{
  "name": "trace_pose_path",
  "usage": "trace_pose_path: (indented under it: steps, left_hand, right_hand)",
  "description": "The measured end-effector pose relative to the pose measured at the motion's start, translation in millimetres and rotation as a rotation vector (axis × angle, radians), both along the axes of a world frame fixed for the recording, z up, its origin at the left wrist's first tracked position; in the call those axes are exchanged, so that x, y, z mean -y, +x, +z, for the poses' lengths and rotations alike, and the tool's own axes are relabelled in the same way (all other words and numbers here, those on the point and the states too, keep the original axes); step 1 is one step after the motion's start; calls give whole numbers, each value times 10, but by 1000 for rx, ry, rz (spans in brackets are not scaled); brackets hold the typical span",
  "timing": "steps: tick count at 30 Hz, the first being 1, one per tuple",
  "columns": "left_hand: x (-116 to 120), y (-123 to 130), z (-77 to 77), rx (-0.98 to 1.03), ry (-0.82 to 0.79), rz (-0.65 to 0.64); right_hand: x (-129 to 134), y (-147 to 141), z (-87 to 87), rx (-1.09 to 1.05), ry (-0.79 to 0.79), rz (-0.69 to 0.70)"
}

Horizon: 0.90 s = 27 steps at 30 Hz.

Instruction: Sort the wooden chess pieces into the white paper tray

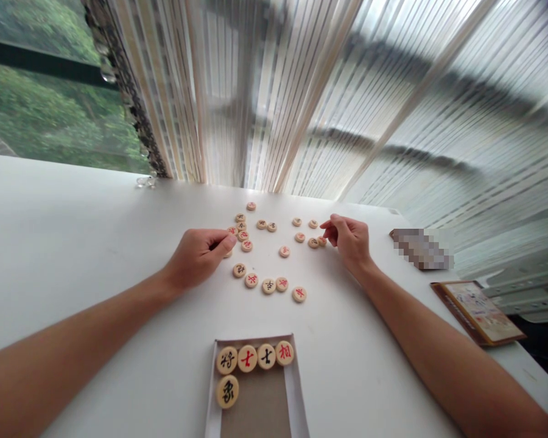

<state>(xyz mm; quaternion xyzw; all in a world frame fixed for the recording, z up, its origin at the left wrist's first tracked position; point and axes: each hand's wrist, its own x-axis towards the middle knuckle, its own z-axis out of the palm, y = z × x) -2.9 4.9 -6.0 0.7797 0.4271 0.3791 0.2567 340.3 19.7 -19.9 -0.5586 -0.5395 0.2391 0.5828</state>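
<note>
My left hand [201,252] is curled into a fist at the left of the scattered Chinese chess pieces, thumb pressed against the index finger. Whatever it may hold is hidden; a partly covered piece [227,255] shows beside the thumb. Over on the right, my right hand [349,238] has its fingers loosely bent and slightly apart. Their tips reach a red-marked piece [322,241], which rests against a black-marked piece [313,243]. In front of me, an open box [212,389] holds a row of pieces along its far side and one black-marked piece [228,391] below the row.
More round pieces, such as a red-marked one [299,294], lie between my hands. A brown-edged booklet or box lid [484,310] and a blurred item [422,249] are at the right edge of the white table [132,359]. A striped curtain [256,91] hangs behind.
</note>
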Motion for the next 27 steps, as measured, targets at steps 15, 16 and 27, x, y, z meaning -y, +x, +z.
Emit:
trace_pose_path:
  steps: [15,16,27]
  left_hand:
    - [7,1,10,-8,5,0]
    - [7,-1,12,-9,5,-2]
    - [8,5,16,-5,1,-4]
  right_hand:
    - [38,-48,-46,58,46,-6]
    - [48,-59,-50,72,50,-6]
    - [115,-100,-120,255,77,-11]
